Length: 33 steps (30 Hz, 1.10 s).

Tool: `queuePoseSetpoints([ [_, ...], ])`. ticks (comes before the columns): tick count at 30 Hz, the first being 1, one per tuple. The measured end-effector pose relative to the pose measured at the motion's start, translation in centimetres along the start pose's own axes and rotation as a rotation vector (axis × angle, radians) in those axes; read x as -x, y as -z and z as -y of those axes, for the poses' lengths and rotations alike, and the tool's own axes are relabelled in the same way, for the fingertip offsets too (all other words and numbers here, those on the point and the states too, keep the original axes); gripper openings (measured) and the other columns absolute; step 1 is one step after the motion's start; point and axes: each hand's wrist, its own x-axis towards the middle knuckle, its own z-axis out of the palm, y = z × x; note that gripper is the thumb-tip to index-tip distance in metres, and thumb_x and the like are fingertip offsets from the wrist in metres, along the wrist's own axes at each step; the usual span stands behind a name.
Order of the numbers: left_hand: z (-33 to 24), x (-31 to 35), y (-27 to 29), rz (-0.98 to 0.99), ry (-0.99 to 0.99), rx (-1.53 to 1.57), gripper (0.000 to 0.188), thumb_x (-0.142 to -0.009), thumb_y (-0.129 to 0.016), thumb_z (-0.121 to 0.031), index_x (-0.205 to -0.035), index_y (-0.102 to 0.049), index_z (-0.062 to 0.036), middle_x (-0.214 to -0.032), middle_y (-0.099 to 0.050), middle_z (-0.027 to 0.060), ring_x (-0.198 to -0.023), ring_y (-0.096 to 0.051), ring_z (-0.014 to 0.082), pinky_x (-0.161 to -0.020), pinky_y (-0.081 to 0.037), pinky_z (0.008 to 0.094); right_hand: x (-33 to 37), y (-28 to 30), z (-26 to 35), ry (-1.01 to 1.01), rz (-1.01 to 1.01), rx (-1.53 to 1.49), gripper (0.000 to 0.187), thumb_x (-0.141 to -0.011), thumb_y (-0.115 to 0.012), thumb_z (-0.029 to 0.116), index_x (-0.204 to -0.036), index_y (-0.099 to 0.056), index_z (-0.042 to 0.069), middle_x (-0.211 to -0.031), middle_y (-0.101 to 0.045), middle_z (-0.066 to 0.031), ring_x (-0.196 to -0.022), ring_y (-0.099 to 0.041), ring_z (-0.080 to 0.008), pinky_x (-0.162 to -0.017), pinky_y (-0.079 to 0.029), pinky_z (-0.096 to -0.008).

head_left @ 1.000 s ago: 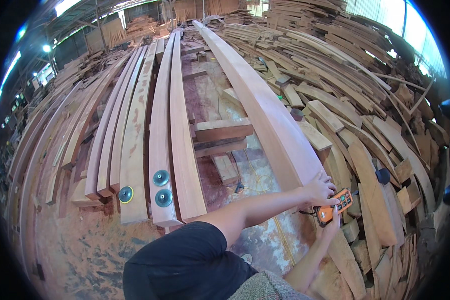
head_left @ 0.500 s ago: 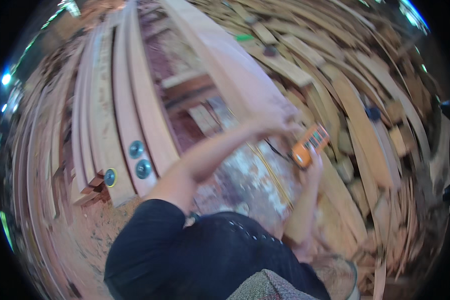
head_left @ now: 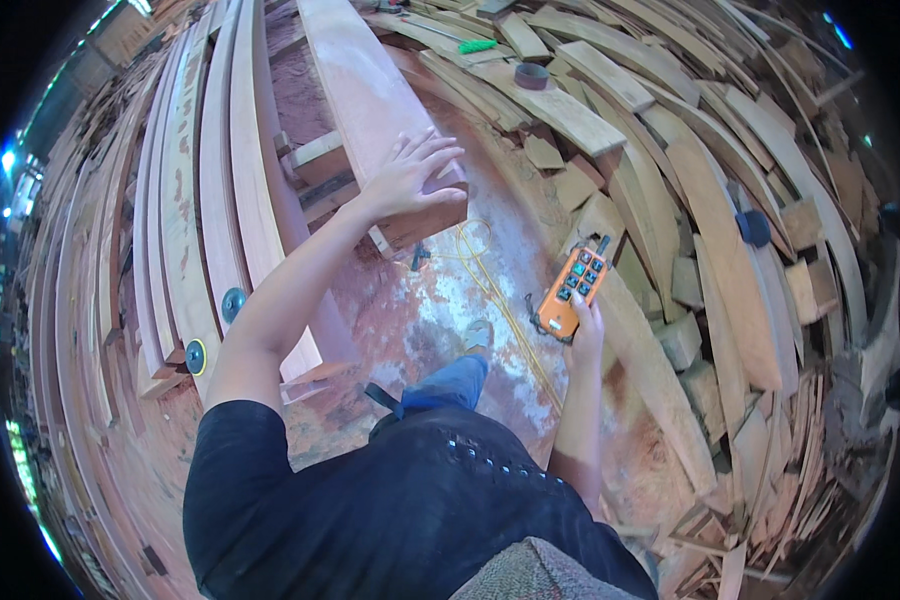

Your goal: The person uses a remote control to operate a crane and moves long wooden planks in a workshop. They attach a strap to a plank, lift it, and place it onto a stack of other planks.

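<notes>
Fingers (head_left: 440,160) of the left hand (head_left: 410,178) are spread wide and lie flat on the near end of a long beam (head_left: 360,90); they press down on top of it and grip nothing. The right hand (head_left: 585,330) is curled around the lower end of an orange remote (head_left: 573,288), thumb up beside its dark buttons, holding it upright at waist height, well apart from the beam.

No bins or boxes show. A dark ring (head_left: 531,75) lies on the planks (head_left: 670,170) heaped at right; whether it is hollow cannot be told.

The beam's far end runs out of the top edge. A yellow cord (head_left: 490,280) lies looped on the floor (head_left: 420,310) under the beam end and passes behind the remote; where it ends is hidden. Two round green discs (head_left: 233,300) sit low on the curved boards (head_left: 200,180) at left, too small to make out. The person's dark shirt covers the lower middle.

The left arm reaches forward, nearly straight. The right forearm rises bent from the elbow, close to the body.
</notes>
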Motion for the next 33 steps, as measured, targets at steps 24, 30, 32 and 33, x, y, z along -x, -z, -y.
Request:
queuePoseSetpoints([
  [24, 7.2, -16.1, -2.5, -0.176, 1.327, -0.223, 0.104, -0.083, -0.068, -0.08, -0.163, -0.046, -0.0172, -0.177, -0.023, 0.015, -0.162, -0.014, 0.0479, -0.129, -0.01, 0.0666, -34.1, -1.6, 5.1, -0.373, 0.206, 0.196, 0.041, -0.109, -0.06, 0.04, -0.129, -0.068, 0.005, -0.109, -0.074, -0.0026, -0.095, -0.071, -0.0118, -0.088, -0.057, -0.0307],
  [30, 4.9, -19.3, -2.5, -0.222, 1.395, -0.212, 0.11, -0.075, -0.077, -0.077, -0.162, -0.047, -0.0167, -0.178, -0.021, 0.0134, -0.16, -0.021, 0.0493, -0.127, -0.023, 0.0651, -40.7, -0.7, 8.1, -0.367, 0.336, 0.282, 0.042, -0.106, -0.063, 0.046, -0.12, -0.071, 0.008, -0.101, -0.075, -0.0025, -0.087, -0.073, -0.0129, -0.08, -0.059, -0.0313],
  [32, 4.0, -20.2, -2.8, -0.236, 1.421, -0.235, 0.106, -0.076, -0.078, -0.074, -0.161, -0.049, -0.0164, -0.178, -0.021, 0.0121, -0.159, -0.023, 0.049, -0.126, -0.024, 0.0641, -42.6, -0.5, 8.9, -0.408, 0.359, 0.307, 0.041, -0.107, -0.063, 0.045, -0.12, -0.071, 0.008, -0.101, -0.075, -0.0026, -0.087, -0.073, -0.0124, -0.082, -0.058, -0.0303],
  [33, 3.6, -20.6, -3.0, -0.261, 1.419, -0.239, 0.105, -0.076, -0.078, -0.072, -0.161, -0.05, -0.0169, -0.178, -0.023, 0.0108, -0.159, -0.024, 0.0473, -0.126, -0.024, 0.0629, -43.5, -0.5, 9.0, -0.407, 0.384, 0.292, 0.041, -0.107, -0.062, 0.045, -0.12, -0.071, 0.008, -0.102, -0.075, -0.0026, -0.087, -0.072, -0.0123, -0.081, -0.058, -0.0301],
])
